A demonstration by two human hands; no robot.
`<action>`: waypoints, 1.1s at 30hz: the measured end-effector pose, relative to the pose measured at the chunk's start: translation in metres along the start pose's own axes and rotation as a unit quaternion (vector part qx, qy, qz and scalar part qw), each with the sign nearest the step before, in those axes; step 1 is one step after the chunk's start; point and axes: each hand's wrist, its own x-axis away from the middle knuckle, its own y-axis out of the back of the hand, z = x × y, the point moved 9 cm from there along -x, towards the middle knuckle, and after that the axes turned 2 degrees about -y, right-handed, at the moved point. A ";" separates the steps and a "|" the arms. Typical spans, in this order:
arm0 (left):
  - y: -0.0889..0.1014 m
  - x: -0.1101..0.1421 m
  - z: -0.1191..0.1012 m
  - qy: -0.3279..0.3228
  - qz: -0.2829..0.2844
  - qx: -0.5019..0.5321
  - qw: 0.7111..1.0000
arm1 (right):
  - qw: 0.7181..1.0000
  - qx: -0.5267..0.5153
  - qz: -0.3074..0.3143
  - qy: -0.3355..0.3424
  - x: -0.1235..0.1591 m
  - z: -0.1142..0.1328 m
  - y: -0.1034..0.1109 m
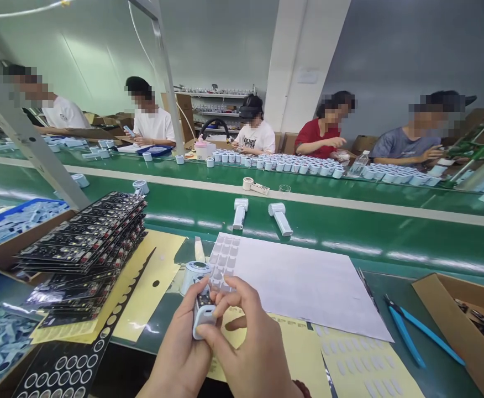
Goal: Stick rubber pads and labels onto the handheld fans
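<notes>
My left hand (183, 337) is closed around a light-blue handheld fan (204, 320) with its handle end towards me. A dark circuit board (204, 299) shows in the open handle, and a small slot marks the end piece. The round fan head (196, 269) points away from me, beyond my fingers. My right hand (248, 331) is closed on the same handle: its thumb presses the end piece, and its bent fingers lie along the right side. Something thin and pale stands up near the right fingertips, too small to name.
Stacked circuit boards (88, 232) rise on the left, above yellow sticker sheets (142, 309). A white sheet (300, 282) lies ahead; blue-handled cutters (420, 331) and a cardboard box (441, 293) are right. Fans (240, 213) rest on the green line (350, 232), with several co-workers (255, 132) beyond.
</notes>
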 end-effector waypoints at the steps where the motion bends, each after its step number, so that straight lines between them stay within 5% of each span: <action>1: 0.001 0.002 0.001 0.018 -0.013 0.015 1.000 | 1.000 0.003 -0.015 0.006 0.000 -0.001 0.003; 4: 0.003 0.005 0.001 0.064 -0.019 0.044 0.997 | 0.996 -0.063 -0.007 -0.061 -0.002 -0.022 0.006; 7: 0.013 -0.004 -0.019 0.000 -0.004 -0.025 1.000 | 0.990 -0.083 0.034 -0.110 -0.002 -0.045 0.006; 11: 0.029 -0.023 -0.038 -0.094 0.053 -0.151 0.983 | 0.993 0.013 0.074 -0.095 0.005 -0.066 0.000; 15: 0.032 -0.034 -0.028 -0.081 0.140 -0.235 0.958 | 0.992 0.076 0.063 -0.073 0.011 -0.077 -0.013; 21: 0.033 -0.039 -0.013 -0.058 0.186 -0.285 0.938 | 0.970 0.231 0.074 -0.007 0.017 -0.084 -0.030; 28: 0.032 -0.040 -0.013 -0.041 0.180 -0.276 0.943 | 0.984 -0.033 0.123 -0.125 0.011 -0.086 -0.017; 33: 0.022 -0.038 -0.019 -0.073 0.184 -0.313 0.929 | 0.985 -0.037 0.124 -0.110 0.001 -0.067 -0.008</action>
